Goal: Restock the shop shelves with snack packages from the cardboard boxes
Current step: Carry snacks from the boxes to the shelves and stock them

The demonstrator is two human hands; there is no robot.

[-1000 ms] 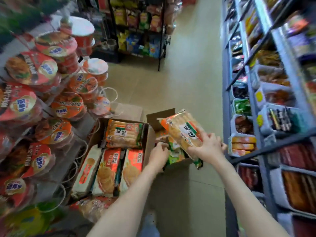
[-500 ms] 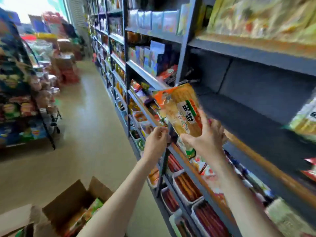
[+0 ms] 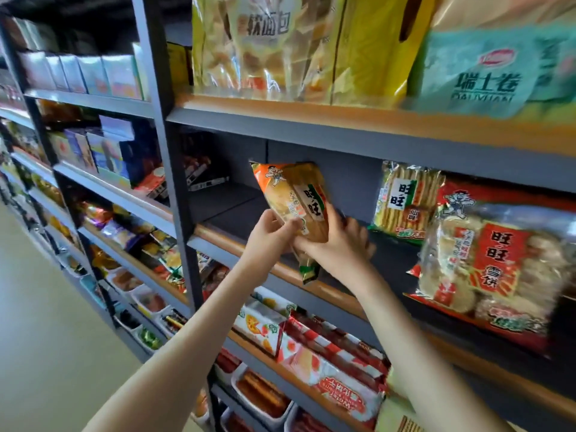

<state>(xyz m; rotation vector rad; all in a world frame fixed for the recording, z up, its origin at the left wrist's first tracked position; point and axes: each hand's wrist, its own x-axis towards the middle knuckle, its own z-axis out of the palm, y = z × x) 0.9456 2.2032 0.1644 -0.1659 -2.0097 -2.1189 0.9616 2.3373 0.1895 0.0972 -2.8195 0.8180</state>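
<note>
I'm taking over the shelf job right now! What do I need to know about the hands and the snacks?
Left hand: grips the lower left side of the orange snack pack.
Right hand: grips the same pack from the right and below.
Pack: held tilted over the front edge of the middle shelf, not yet set down.
Already on that shelf, further right: a yellow cracker pack and a big red pack.
Left to do: probably set this pack on the bare left part of the shelf, then fetch more. The cardboard boxes are out of view.
</note>
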